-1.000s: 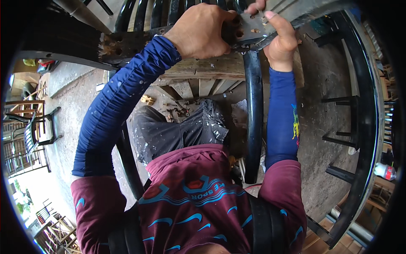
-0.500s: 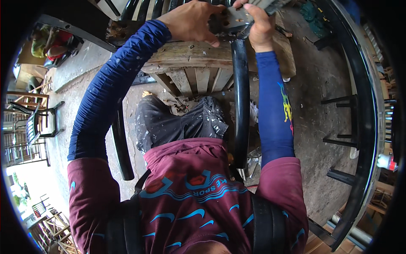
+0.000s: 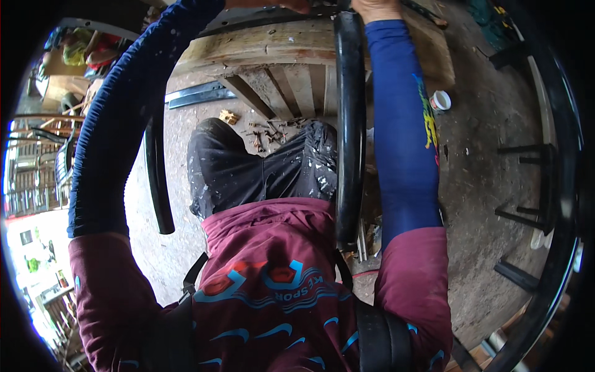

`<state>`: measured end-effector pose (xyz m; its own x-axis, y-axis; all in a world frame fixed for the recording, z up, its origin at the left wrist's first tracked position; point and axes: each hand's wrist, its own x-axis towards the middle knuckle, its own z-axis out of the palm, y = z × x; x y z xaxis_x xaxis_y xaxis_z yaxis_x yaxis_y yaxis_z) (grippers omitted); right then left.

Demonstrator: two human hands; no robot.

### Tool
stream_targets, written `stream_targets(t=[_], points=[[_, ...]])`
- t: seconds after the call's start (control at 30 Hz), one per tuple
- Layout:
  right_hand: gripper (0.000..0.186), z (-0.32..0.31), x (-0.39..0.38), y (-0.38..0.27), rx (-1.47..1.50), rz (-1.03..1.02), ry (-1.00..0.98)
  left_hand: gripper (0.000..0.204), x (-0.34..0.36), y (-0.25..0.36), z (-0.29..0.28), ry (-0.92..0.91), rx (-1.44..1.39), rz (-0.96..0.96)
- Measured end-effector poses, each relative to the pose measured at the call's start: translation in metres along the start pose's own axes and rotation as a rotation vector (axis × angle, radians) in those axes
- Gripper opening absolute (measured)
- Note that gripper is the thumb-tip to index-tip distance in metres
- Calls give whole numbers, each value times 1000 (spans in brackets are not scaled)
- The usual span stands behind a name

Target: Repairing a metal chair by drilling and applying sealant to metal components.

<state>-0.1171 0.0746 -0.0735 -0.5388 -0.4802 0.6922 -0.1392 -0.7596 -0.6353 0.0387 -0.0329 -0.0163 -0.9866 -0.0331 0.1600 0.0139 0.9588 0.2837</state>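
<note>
Both hands are cut off by the top edge. My left hand (image 3: 268, 4) shows only a strip, beside the dark upper part of a glossy black furniture frame; its fingers are hidden. My right hand (image 3: 377, 8) is at the top end of the frame's right leg (image 3: 350, 124), its fingers also out of sight. The left leg (image 3: 158, 180) of the frame slants down under my left sleeve. Both legs point back toward my body. Behind them stands a low, worn wooden bench (image 3: 266, 52) with slats beneath it.
On the floor between my knees and the bench lie several bolt-like pieces (image 3: 268, 134) and a yellowish scrap (image 3: 229, 116). Dark bars (image 3: 199, 94) lie left of them. A white tub (image 3: 440, 101) is beside my right forearm. A long black frame (image 3: 558, 204) curves along the right. A person (image 3: 93, 51) sits far left.
The view has dipped, so both hands now sit at the top edge. The grey plate-like piece between them has left the picture. The white tub and more of the bolt-like pieces now show.
</note>
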Motion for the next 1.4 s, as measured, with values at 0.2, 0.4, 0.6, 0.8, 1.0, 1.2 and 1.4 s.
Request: stream_targets(t=[0.2, 0.4, 0.6, 0.8, 1.0, 1.2, 1.4], points=[[36, -18, 8, 54, -18, -67, 10, 33, -1, -13, 2, -30, -56, -55], [36, 11, -10, 29, -61, -16, 36, 40, -16, -20, -8, -3, -117, -26], [33, 27, -13, 23, 55, -42, 82, 48, -25, -16, -20, 6, -103, -26], [37, 19, -8, 33, 861, 119, -120, 57, -27, -17, -15, -2, 8, 41], [40, 6, -2, 51, 888, 33, -200, 62, -31, -19, -3, 204, 132, 166], [32, 11, -10, 12, 62, -30, -68, 63, -26, -14, -17, 13, -31, 103], [31, -7, -10, 11, 91, 24, -96, 79, -4, -9, 18, 205, -55, 27]])
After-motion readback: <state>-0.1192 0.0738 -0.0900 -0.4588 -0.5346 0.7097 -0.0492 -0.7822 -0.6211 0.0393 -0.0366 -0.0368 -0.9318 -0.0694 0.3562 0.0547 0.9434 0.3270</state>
